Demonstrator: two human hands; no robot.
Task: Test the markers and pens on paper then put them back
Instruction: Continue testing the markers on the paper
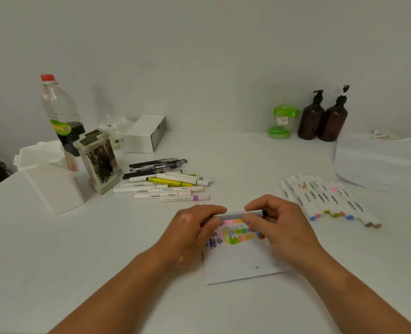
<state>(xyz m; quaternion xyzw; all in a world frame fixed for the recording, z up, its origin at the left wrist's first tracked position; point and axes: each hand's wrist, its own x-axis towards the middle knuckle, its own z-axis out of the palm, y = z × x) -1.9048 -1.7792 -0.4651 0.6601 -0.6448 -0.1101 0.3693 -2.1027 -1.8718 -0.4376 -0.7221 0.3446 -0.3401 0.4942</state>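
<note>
White table [247, 165]. My left hand [194, 227] and right hand [274, 222] each pinch an end of one grey marker [235, 215], level over paper [243, 263]. I'd pull straight apart, 9-to-3, no twist.

the white bench [55, 273] carries a scribbled paper [243, 263] at lower centre, loose markers [170, 186] left of centre (some black pens [156, 165] behind), a marker row [325, 198] at right.

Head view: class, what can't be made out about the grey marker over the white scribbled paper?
Head view only.
Left end of the grey marker: inside the left hand; right hand covers some barrel.
Ink colour: tip unseen, barrel blurred.
Top of the white scribbled paper: under both hands.
</note>
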